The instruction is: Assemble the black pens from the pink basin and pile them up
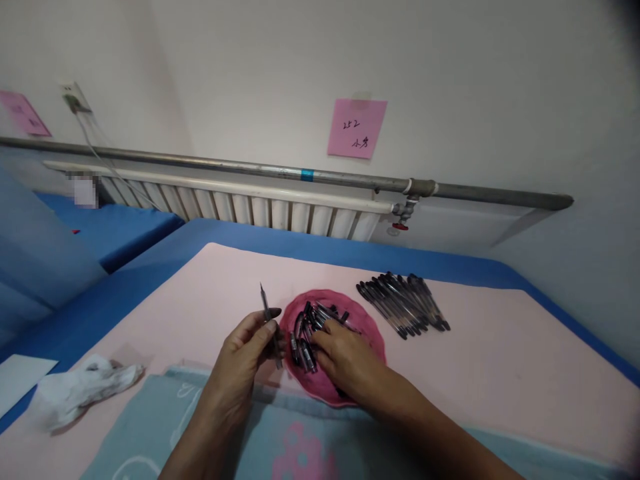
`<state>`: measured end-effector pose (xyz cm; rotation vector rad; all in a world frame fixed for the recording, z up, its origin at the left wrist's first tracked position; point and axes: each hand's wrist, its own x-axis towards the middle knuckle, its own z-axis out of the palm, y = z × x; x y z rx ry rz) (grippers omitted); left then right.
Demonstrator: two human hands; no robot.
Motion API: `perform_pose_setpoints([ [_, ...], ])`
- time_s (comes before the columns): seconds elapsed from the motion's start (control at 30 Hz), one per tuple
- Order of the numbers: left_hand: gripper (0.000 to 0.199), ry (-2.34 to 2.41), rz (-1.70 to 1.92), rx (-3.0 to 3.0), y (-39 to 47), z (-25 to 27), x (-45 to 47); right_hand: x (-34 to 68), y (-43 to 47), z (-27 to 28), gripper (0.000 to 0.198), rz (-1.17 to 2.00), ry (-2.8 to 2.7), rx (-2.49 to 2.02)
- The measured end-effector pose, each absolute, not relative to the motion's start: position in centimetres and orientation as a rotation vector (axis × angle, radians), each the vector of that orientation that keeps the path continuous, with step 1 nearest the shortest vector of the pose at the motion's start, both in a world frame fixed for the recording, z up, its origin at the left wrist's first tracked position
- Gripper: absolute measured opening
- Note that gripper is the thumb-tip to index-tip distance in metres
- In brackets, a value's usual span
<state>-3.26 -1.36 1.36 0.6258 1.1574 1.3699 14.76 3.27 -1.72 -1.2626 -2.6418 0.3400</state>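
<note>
Between the thumb and fingers of my left hand (253,343) is a slim pen (267,308), its bare tip pointing up. This hand is just left of a pink scalloped bowl (373,327). Inside the bowl lie several black pen caps (306,357) and clear pen parts. My right hand (345,357) reaches into the bowl with its fingers curled down among these pieces. Its fingertips are partly hidden, and what they pinch I cannot make out. Right of the bowl, several capped pens (400,303) lie side by side in a slanted row.
A pink sheet (500,360) covers the blue table (225,230). Along the front lies a teal towel (150,427); a crumpled white cloth (85,390) and a white card (20,380) are at the left. Behind stand a radiator (270,210) and a pipe (240,167).
</note>
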Motion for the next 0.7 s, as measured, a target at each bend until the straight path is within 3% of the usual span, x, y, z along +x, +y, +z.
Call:
perform_pose_setpoints([
  [0.33, 0.037, 1.189, 1.358, 0.656, -1.4, 0.9, -3.4, 16.3, 5.0, -0.7, 0.016, 0.269, -2.408, -1.375],
  [0.47, 0.037, 1.194, 1.330, 0.662, -1.4, 0.7, -3.5, 18.0, 6.4, 0.3, 0.020, -0.003, -2.464, -1.580],
  [0.7, 0.035, 1.209, 1.305, 0.661, -1.3, 0.6, -3.4, 17.9, 6.6, -0.2, 0.019, -0.324, -2.634, -1.533],
])
